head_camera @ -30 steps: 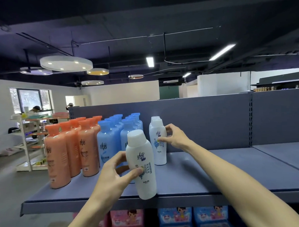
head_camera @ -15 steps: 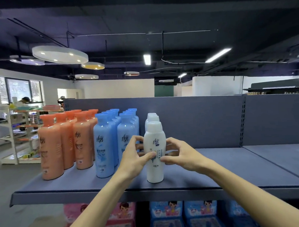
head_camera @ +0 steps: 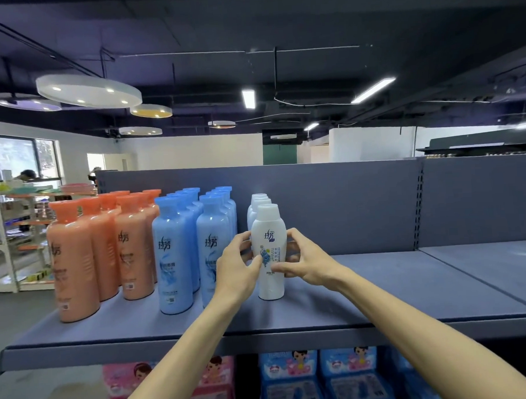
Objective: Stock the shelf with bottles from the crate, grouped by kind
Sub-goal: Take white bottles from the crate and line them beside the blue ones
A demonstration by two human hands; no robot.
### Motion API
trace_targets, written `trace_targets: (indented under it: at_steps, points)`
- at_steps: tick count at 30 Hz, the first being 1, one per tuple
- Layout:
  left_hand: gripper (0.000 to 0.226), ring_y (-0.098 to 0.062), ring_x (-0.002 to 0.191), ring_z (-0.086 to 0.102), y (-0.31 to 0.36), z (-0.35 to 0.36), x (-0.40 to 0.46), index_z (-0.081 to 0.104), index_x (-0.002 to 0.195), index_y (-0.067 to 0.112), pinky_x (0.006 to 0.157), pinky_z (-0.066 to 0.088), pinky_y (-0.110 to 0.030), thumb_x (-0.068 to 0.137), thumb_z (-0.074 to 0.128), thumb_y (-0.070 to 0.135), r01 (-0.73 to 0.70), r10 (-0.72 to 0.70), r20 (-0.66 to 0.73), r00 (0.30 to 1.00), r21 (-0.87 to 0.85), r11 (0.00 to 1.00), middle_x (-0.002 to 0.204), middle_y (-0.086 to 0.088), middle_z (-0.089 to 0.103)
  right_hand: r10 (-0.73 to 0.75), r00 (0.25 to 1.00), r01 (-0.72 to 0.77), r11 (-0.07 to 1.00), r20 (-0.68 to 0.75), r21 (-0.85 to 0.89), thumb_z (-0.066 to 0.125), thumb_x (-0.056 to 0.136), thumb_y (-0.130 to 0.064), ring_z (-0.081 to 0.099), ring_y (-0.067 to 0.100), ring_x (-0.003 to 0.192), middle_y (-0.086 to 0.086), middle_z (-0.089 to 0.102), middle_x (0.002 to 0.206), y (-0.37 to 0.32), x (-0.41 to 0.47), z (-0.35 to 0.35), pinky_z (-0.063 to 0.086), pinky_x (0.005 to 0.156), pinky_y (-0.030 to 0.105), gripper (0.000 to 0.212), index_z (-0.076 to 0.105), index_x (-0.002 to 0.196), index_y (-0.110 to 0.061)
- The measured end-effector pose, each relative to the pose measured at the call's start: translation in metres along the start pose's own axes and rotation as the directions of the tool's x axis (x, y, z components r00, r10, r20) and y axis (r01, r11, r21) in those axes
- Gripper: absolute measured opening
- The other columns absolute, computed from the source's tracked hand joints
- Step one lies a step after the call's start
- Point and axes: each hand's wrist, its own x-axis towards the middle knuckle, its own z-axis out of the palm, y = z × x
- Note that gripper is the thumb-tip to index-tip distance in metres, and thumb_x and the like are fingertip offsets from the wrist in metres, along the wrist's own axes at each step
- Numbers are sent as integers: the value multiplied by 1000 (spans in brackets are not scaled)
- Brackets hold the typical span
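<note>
Head view: left hand (head_camera: 239, 268) & right hand (head_camera: 308, 262) grip upright white bottle (head_camera: 269, 253) w/ Chinese label on shelf (head_camera: 365, 300).

Shelf (head_camera: 380, 290) bare right of white row (head_camera: 268, 247). Blue bottles (head_camera: 213, 252) stand just left of it; back panel (head_camera: 331, 205) blocks the rear.

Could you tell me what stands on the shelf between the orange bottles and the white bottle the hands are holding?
In the head view, two rows of blue bottles stand between the orange bottles and the front white bottle, which both hands grip.
</note>
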Motion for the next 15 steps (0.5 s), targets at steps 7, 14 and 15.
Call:
trace_targets:
  at_steps: [7, 14, 15]
  points:
    - [55, -13, 101, 66, -5, 7, 12, 53, 132, 22, 86, 49, -22, 84, 59, -3, 55, -56, 23, 998, 30, 998, 109, 11, 60, 28, 1000, -28, 1000, -7, 3, 82, 82, -13, 72, 19, 104, 2, 67, 122, 7, 27, 2, 60, 86, 50, 48, 49, 117, -19]
    - [59, -13, 107, 65, -13, 18, 16, 51, 132, 26, 96, 53, -34, 80, 59, -3, 71, -71, 3, 997, -8, 997, 109, 14, 62, 14, 1000, -14, 999, 0, -52, 86, 79, -19, 71, 11, 101, 0, 70, 117, 10, 34, -2, 60, 90, 36, 52, 53, 120, -17]
    - [59, -14, 107, 65, -14, 19, 16, 51, 132, 25, 97, 53, -36, 80, 60, -2, 73, -73, -3, 997, -9, 997, 111, 13, 62, 21, 1000, -21, 998, 1, -56, 86, 79, -20, 72, 12, 98, 0, 70, 115, 10, 35, -2, 61, 86, 34, 52, 53, 120, -18]
